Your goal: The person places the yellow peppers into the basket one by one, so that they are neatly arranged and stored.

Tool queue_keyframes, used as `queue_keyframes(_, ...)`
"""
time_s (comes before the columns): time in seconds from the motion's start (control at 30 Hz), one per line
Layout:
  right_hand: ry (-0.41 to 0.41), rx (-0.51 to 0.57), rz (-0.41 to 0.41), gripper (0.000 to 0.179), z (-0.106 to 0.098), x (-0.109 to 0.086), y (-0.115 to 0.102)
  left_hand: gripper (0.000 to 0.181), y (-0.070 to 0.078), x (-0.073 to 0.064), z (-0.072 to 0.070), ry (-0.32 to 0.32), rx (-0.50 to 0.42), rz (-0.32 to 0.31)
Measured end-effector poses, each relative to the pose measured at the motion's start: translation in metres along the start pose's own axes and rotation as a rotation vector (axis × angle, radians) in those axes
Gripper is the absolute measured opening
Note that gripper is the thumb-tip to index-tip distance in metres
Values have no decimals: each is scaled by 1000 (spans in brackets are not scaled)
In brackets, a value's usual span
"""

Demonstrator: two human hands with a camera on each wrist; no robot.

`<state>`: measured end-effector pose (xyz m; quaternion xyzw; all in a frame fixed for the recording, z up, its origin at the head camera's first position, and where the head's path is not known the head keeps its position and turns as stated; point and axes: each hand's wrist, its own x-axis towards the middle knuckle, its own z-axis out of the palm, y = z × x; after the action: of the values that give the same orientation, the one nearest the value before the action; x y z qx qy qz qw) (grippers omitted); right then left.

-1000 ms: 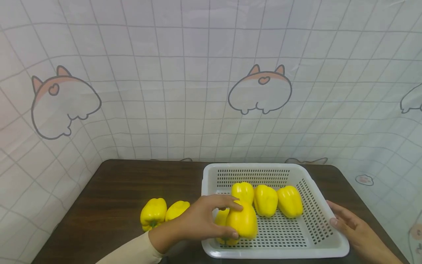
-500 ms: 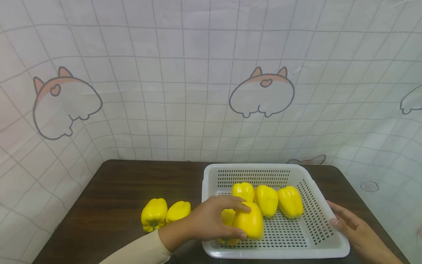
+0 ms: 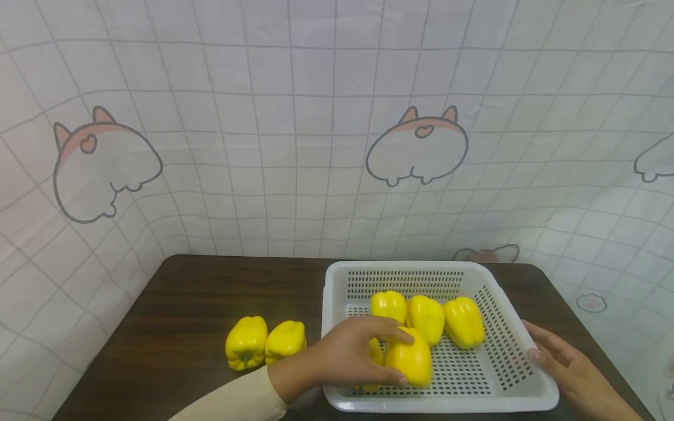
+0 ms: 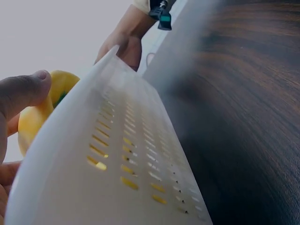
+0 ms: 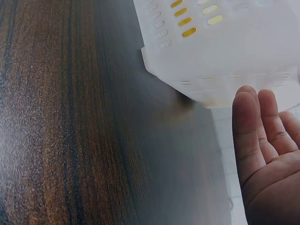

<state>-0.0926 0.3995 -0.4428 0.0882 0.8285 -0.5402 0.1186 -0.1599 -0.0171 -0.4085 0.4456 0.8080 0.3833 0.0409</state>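
Observation:
My left hand [image 3: 355, 354] grips a yellow bell pepper [image 3: 412, 359] low inside the white perforated basket [image 3: 442, 404], thumb on the near side and fingers over the top. In the left wrist view that bell pepper [image 4: 33, 124] shows past the basket wall. Partly hidden behind my left hand is another yellow pepper [image 3: 375, 356]. Three more stand along the basket's back: a left one [image 3: 388, 306], a middle one [image 3: 426, 320] and a right one [image 3: 464, 323]. My right hand [image 3: 571, 365] lies at the basket's right rim, its fingers nearly straight in the right wrist view.
Two yellow peppers, a left one [image 3: 246, 343] and a right one [image 3: 286, 340], sit on the dark wooden table [image 3: 174, 327] left of the basket. A white gridded curtain [image 3: 295, 146] with cartoon prints surrounds the table's back and sides.
My left hand has carried the gripped bell pepper rightward and slightly lower inside the basket, uncovering more of the right-hand pepper on the table. My right hand has stayed at the rim.

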Motion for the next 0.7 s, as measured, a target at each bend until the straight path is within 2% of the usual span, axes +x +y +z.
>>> queue_keyframes(0.37, -7, 10, -3, 74, 1, 0, 1, 51, 3, 12, 10, -61, 53, 0)
queue_keyframes(0.7, 3, 18, -52, 69, -1, 3, 4, 50, 3, 18, 19, -103, 102, -58)
